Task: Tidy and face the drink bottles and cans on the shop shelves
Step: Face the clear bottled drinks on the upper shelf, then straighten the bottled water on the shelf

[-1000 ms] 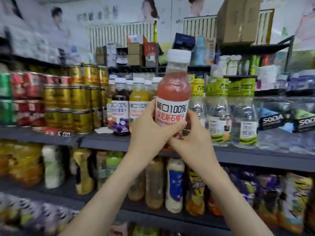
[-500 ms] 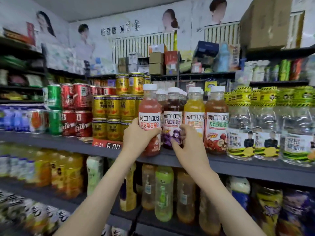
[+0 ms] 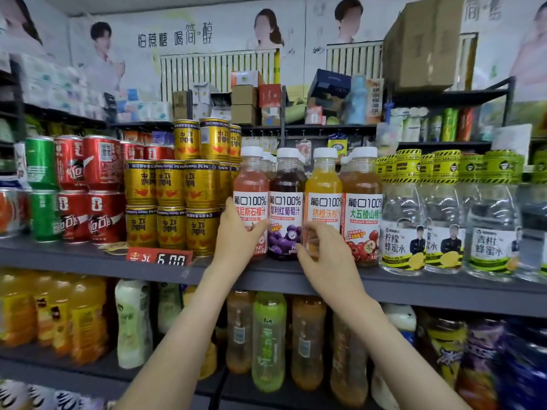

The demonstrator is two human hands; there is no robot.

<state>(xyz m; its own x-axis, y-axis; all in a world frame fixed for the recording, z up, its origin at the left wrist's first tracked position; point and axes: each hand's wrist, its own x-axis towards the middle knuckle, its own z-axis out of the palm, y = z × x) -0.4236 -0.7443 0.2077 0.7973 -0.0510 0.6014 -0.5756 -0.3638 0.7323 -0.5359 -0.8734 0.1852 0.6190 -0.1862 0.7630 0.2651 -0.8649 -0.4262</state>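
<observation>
Four juice bottles with white caps stand in a row at the front of the grey shelf (image 3: pixel 414 287), labels facing out. My left hand (image 3: pixel 236 235) grips the lower part of the pink juice bottle (image 3: pixel 251 184) at the left end, thumb across its label. Beside it are the purple grape juice bottle (image 3: pixel 285 202), the orange juice bottle (image 3: pixel 323 184) and the amber juice bottle (image 3: pixel 362 202). My right hand (image 3: pixel 324 253) is in front of the orange bottle's lower half, fingers loosely curled and blurred; I cannot tell whether it touches it.
Stacked gold cans (image 3: pixel 170 202) stand just left of the pink bottle, with red cans (image 3: pixel 100 190) and green cans further left. Clear water bottles with yellow caps (image 3: pixel 444 220) fill the right. A red price tag (image 3: pixel 159 257) sits on the shelf edge. More bottles crowd the shelf below.
The pink bottle came down from in front of me onto the shelf, left of the purple one. My right hand let go of it and shifted right, from the purple bottle to the orange one.
</observation>
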